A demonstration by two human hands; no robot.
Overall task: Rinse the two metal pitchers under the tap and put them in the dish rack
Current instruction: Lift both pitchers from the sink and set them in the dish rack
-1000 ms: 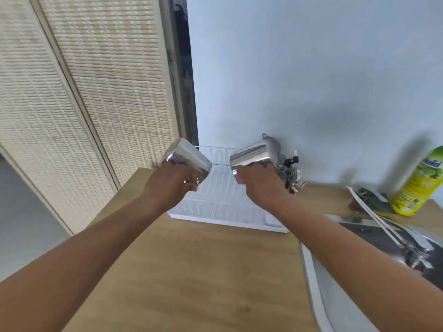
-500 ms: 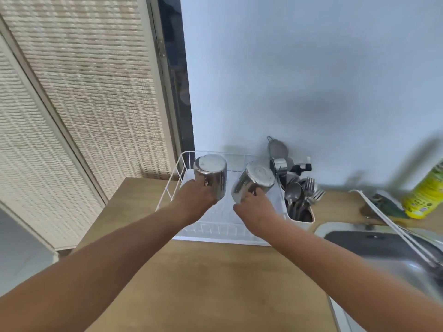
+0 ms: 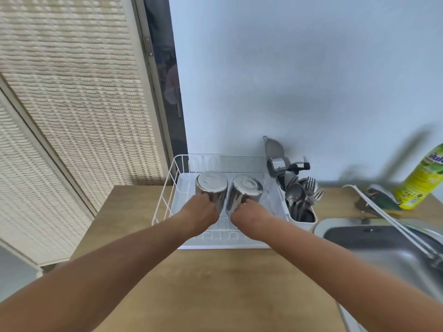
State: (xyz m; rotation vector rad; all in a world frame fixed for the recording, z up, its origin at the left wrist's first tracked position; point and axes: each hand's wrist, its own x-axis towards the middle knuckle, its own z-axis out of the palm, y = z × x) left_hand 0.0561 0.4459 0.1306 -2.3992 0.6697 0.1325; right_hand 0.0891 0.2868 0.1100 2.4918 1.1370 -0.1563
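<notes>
Step in hand: racking. Left hand [image 3: 201, 213] clamped on inverted shiny steel pitcher [image 3: 212, 189] inside white wire dish rack [image 3: 165, 188]; right hand [image 3: 248, 215] grips second steel pitcher [image 3: 245, 191] just beside it, tilted; next, judged: seat both flat, then let go.

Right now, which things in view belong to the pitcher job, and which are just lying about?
In the job:
left pitcher, held by the left hand
right pitcher, held by the right hand
dish rack
sink

Lying about:
cutlery holder with forks and spoons
strainer
yellow soap bottle
</notes>
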